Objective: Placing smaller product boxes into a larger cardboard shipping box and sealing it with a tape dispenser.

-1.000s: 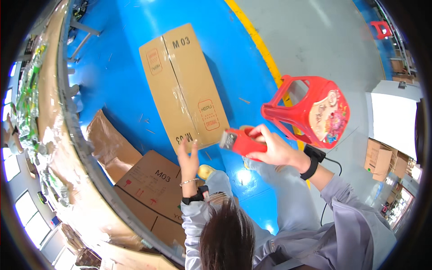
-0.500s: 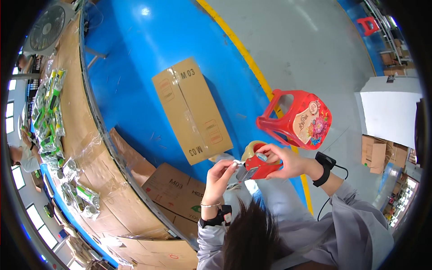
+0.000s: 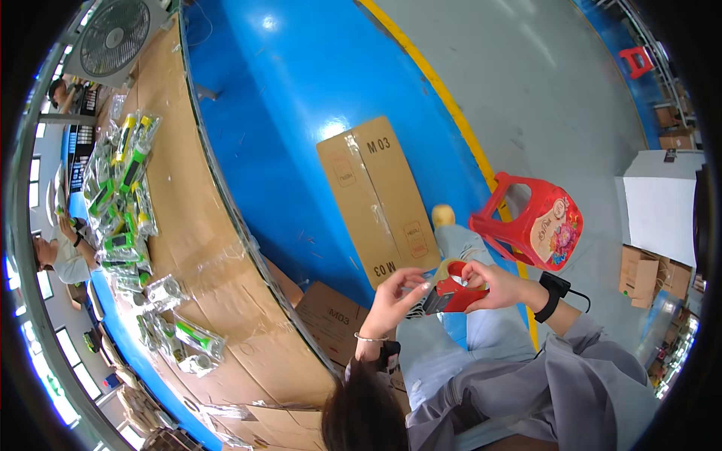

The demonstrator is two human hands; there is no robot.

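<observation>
In my right hand is a red tape dispenser, with my fingers wrapped round its body. A roll of tape sits in it, partly hidden by the hand. My left hand is at the dispenser's front end, thumb and fingertips drawn together there. What lies between those fingertips is too small to make out. Just beyond my hands, a closed brown carton lies on the blue floor, a strip of clear tape along its middle seam.
A red plastic stool stands right of the carton, by the yellow floor line. To the left, a cardboard-covered table bears bagged green-and-yellow items and a fan. Another carton is beside the table. A person is beyond it.
The view has shifted, so the carton, stool and table appear farther right. The dispenser is turned in my right hand, and my left fingers have shifted at its front end.
</observation>
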